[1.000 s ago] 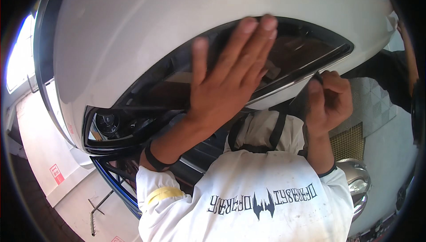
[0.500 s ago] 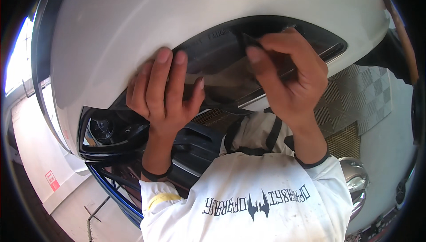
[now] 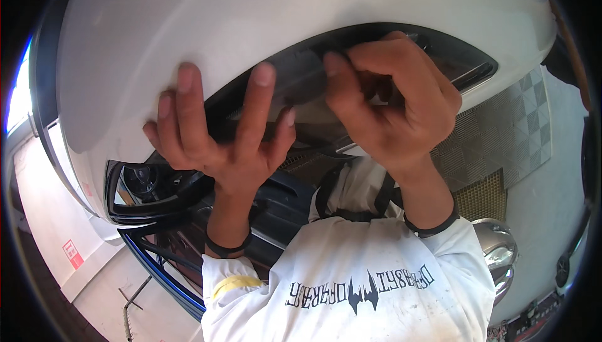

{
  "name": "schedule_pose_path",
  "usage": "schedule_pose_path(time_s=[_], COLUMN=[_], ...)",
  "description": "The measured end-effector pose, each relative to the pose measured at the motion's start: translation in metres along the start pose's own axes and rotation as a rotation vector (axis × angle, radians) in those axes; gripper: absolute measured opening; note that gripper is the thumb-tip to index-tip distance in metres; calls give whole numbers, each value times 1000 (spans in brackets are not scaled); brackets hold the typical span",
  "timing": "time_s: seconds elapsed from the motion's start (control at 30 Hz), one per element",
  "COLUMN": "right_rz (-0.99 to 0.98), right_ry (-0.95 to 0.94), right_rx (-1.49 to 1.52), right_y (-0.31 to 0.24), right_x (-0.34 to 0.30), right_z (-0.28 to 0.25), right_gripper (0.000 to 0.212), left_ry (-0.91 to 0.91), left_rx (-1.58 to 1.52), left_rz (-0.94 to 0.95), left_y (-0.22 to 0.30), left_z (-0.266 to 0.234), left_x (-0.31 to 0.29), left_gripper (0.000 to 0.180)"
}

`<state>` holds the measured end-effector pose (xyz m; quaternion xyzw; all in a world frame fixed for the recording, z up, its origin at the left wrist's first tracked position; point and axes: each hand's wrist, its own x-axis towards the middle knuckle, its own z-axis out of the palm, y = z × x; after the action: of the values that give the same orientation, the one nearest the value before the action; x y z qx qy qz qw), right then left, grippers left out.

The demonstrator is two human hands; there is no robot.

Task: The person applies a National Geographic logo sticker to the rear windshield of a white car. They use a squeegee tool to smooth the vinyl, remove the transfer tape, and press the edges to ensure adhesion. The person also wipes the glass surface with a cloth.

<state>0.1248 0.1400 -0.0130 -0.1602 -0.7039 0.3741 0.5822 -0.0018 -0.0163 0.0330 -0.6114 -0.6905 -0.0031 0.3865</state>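
The white car body (image 3: 251, 10) curves across the top of the view, with a dark side window (image 3: 301, 85) set into it. My left hand (image 3: 219, 147) has its fingers spread: some rest on white paint and the index fingertip is at the window's upper edge. Over the middle of the glass, my right hand (image 3: 401, 104) is closed in a pinch. Whatever it holds is hidden by the fingers now; half a second ago a small dark pointed piece showed at the fingertips. A bright trim strip (image 3: 478, 77) runs along the window's lower edge.
A black-framed side mirror (image 3: 144, 182) sits at the left end of the window. Lower left stands a dark, blue-edged car door (image 3: 169, 257). A patterned grey mat (image 3: 501, 129) lies on the floor at right, near a shiny silver rounded object (image 3: 495, 245).
My left hand has moved left, its fingers spreading apart onto the white paint. The right hand has shifted slightly left along the window, and the dark piece at its fingertips no longer shows.
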Motion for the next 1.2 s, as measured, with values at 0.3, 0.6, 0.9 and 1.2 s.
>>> schedule_pose_path(time_s=[0.3, 0.6, 0.9, 1.2], right_rz=[-27, 73, 133, 158], right_ry=[-14, -22, -2, 28], right_rx=[89, 98, 98, 63], right_y=[4, -3, -7, -9], right_x=[0, 0, -1, -2], right_z=[6, 4, 2, 1], right_gripper=[19, 18, 16, 17], left_ry=[56, 66, 9, -5], left_rx=[-29, -65, 13, 8], left_rz=[-97, -158, 13, 20], left_y=[5, 7, -1, -2], left_z=[11, 12, 5, 3], left_x=[-7, -9, -2, 0], left_gripper=[45, 40, 54, 51])
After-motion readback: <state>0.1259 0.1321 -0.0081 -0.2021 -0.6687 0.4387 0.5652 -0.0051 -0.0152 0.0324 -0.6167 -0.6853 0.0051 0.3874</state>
